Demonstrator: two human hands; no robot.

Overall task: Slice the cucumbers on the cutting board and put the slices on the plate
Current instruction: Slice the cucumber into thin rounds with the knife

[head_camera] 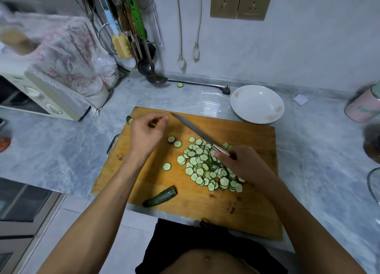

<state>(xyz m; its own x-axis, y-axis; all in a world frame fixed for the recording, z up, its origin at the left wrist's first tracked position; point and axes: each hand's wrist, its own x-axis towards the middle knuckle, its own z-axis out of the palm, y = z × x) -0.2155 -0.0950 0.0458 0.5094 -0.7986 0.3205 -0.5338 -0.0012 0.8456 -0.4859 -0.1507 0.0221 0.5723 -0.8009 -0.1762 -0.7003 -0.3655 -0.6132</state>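
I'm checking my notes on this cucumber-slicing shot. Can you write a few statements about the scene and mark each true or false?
1. The white round plate holds cucumber slices. False: it holds none; the pile of thin green cucumber slices lies on the wooden cutting board.
2. The right hand grips the long steel knife. True.
3. An uncut dark green cucumber piece lies at the board's near edge. True.
4. The left hand holds the knife. False: it is over the board's far left corner, away from the knife.
5. One stray slice lies on the marble counter. True.

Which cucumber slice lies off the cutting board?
The lone slice on the counter by the ladle; all others sit on the cutting board.
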